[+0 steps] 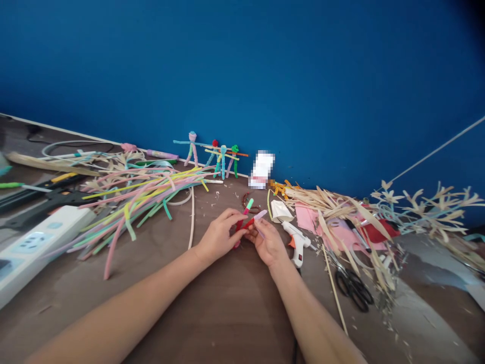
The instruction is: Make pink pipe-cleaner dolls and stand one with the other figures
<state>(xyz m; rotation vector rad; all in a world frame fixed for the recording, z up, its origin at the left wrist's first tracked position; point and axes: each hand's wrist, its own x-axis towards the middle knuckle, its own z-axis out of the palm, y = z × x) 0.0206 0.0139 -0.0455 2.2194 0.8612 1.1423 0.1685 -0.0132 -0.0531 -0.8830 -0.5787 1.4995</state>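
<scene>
Near the middle of the table, my left hand (222,233) and my right hand (267,241) meet, both with fingers closed on a small figure made of pipe cleaners (250,222). Its middle is red, one end shows bright green, and a lilac piece sticks out by my right fingertips. The fingers cover much of it. Just beyond my hands lies a dark reddish-brown coiled strand (247,202). A white hot glue gun (299,245) rests right of my right hand, and a white folded piece (281,211) is close behind it.
Several pipe-cleaner figures (223,161) stand against the blue wall (242,76). Loose pastel pipe cleaners (151,197) and a white power strip (41,247) lie at left. Black-handled scissors (354,289), pink sheets (305,217) and dry straw-coloured strips (326,198) are at right.
</scene>
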